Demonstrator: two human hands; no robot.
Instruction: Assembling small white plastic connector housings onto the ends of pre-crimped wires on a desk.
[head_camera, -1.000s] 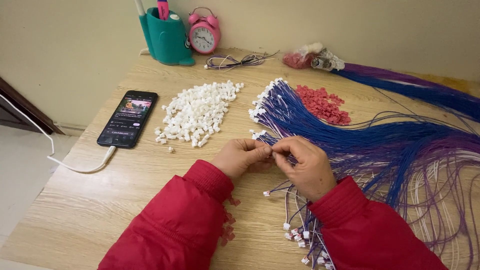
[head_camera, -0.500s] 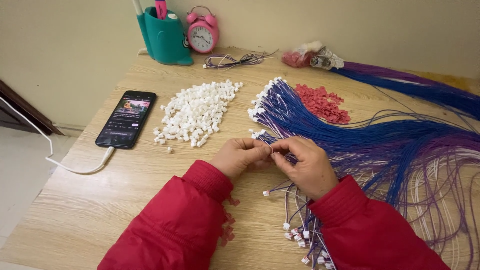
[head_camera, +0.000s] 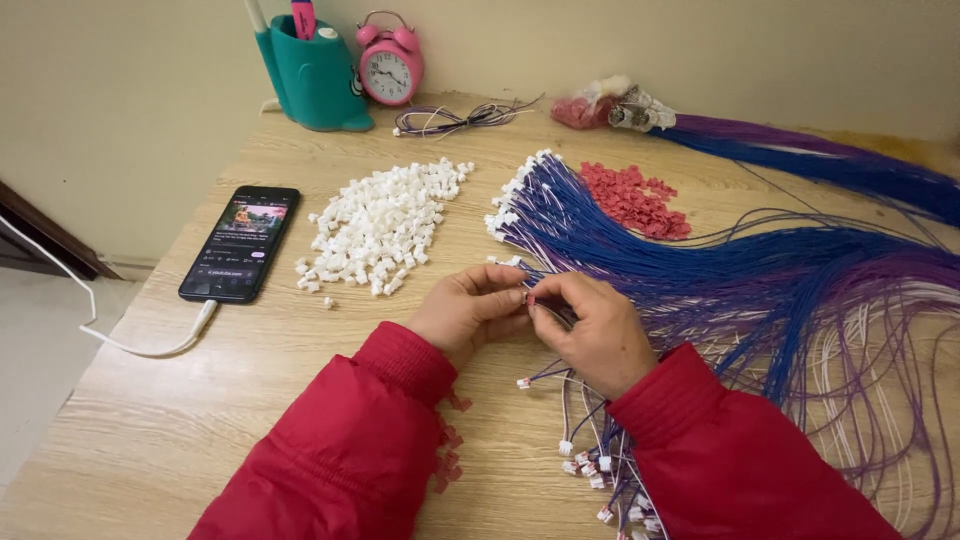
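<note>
Wires (head_camera: 560, 315) are pinched by both hands, left hand (head_camera: 468, 310) and right hand (head_camera: 592, 330); the tiny red plug (head_camera: 530, 299) could slip and drop.

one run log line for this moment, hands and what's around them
left hand pinching small red connector | right hand holding wire to it | white connector pile and phone on table

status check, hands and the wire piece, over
Left hand and right hand pinched together on small red connector. Blue-purple wires fanned close right. Nothing between the hands.
</note>
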